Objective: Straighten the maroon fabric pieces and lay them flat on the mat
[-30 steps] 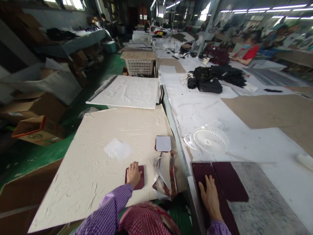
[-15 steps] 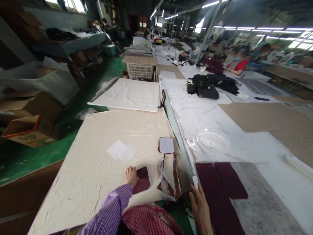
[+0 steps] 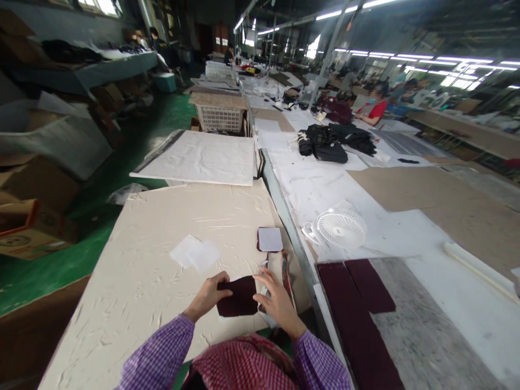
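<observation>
A dark maroon fabric piece (image 3: 239, 297) is held up a little over the beige covered table (image 3: 150, 271). My left hand (image 3: 209, 295) pinches its left edge between thumb and fingers. At its right edge is my right hand (image 3: 276, 298), thumb and fingers apart, close to the upper right corner. Beyond the right hand, a white square card (image 3: 270, 239) lies on a maroon piece. Patterned strips (image 3: 286, 273) lie partly hidden behind that hand. Thin white sheets (image 3: 195, 253) rest farther left on the table.
On the white table to the right are a white fan (image 3: 341, 228), larger maroon pieces (image 3: 349, 309) and a dark cloth pile (image 3: 327, 143). Cardboard boxes (image 3: 36, 227) stand left on the green floor. A person in red (image 3: 376, 110) sits at the far right.
My left hand has lifted the maroon piece off the table. My right hand has moved left from the table edge to the piece. The view has turned slightly right.
</observation>
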### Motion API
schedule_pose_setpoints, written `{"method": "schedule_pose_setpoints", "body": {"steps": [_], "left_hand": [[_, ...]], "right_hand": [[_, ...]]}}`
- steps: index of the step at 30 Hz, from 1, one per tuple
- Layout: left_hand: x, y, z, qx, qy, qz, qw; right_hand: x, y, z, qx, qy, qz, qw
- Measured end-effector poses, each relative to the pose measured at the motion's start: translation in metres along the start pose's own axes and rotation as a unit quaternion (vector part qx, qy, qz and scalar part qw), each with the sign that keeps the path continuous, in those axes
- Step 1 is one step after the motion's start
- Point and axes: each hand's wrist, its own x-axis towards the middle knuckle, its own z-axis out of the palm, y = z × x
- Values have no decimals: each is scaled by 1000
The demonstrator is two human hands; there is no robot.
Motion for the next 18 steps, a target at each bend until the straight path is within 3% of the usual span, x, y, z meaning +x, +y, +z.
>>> {"method": "schedule_pose_setpoints", "body": {"steps": [8,14,18], "left_hand": [[-31,63,-40,-59,37,8,998],[-45,83,-51,-66,85,18,994],[-52,91,-52,-79,101,11,992]], "right_hand": [[22,-66,-16,46,-16,-20,999],[25,-89,-22,45,-21,-35,998],[22,-91,-21,-65,34,-137,988]]}}
